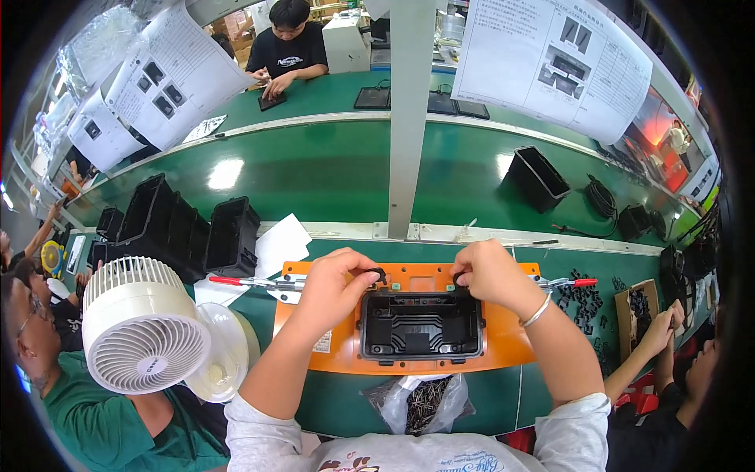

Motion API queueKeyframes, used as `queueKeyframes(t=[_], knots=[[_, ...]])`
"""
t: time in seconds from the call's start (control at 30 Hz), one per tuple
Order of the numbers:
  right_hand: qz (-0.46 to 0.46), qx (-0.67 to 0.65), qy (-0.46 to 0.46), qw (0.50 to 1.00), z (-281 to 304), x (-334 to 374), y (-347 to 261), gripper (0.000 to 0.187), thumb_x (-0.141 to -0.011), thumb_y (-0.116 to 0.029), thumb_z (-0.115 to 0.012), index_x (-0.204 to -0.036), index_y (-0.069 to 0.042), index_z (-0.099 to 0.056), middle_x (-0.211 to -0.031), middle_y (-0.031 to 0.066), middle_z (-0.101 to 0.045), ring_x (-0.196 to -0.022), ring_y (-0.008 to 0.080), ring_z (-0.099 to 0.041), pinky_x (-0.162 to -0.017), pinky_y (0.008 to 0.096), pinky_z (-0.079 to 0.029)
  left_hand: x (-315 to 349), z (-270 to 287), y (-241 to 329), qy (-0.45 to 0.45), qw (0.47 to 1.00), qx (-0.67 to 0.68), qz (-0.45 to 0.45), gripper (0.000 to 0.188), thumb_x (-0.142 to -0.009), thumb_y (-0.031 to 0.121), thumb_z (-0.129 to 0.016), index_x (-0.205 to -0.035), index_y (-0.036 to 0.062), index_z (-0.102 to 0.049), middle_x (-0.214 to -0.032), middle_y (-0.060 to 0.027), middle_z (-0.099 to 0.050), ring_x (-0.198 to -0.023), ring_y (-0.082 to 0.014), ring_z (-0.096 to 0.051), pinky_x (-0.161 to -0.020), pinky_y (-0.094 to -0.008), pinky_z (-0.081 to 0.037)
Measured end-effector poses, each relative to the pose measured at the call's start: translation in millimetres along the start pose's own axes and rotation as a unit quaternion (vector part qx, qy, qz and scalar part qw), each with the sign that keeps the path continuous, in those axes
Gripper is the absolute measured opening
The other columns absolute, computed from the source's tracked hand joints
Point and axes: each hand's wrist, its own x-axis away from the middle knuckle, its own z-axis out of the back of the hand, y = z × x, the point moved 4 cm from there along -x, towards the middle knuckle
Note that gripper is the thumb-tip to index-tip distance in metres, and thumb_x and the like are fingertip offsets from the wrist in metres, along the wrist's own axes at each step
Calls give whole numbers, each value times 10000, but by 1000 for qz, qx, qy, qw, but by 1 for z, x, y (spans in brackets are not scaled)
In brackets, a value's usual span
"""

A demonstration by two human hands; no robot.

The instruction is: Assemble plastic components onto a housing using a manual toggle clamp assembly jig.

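Two pinches, one black housing [417, 343]

Left hand [342, 287], 1: thumb and index finger closed together on a small black piece [379, 276], near the housing's far left corner. Right hand [491, 271], 1: fingers curled in, thumb and fingertips gripping a second black piece [458, 278], partly hidden, near the far right corner.

Housing, 1: open side up, just on the near side of both sets of fingertips, set on the orange fixture [503, 346], 1.

Red clamp handles, 2: one left of the left fingers [226, 281], one right of the right fingers [583, 282].

Clear bag [458, 405], 1: nearer the person than the fingers, holding thin metal pieces too many to count.

White fan [145, 326], 1: well left of the left fingers.

Cardboard box [623, 315], 1: well right of the right fingers, containing black parts; more such parts [582, 311], uncounted, lie loose between.
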Motion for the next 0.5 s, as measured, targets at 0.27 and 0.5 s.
queueKeyframes(t=[0.27, 0.5], knots=[[-25, -24, 88, 996, 4, 13, 16, 358, -618, -7, -791, -949, -37, -658, -827, 98, -557, -736, 220, -567, -691, 302, -494, -18, -16, -2, -61, 994, -93, -5, 83, -782, 25, -682, -842, -24, -652, -793, -106, -593, -752, -235, -605, -687, -311, -481], [54, -86, 222, 970, 8, 65, -6, 430, -610, -72, -821, -993, -30, -631, -833, 67, -544, -738, 160, -512, -665, 281, -473, -20, -24, -8, -78, 975, -206, -25, 136, -767, 85, -705, -750, 11, -592, -789, -107, -565, -800, -310, -576, -704, -394, -454]])
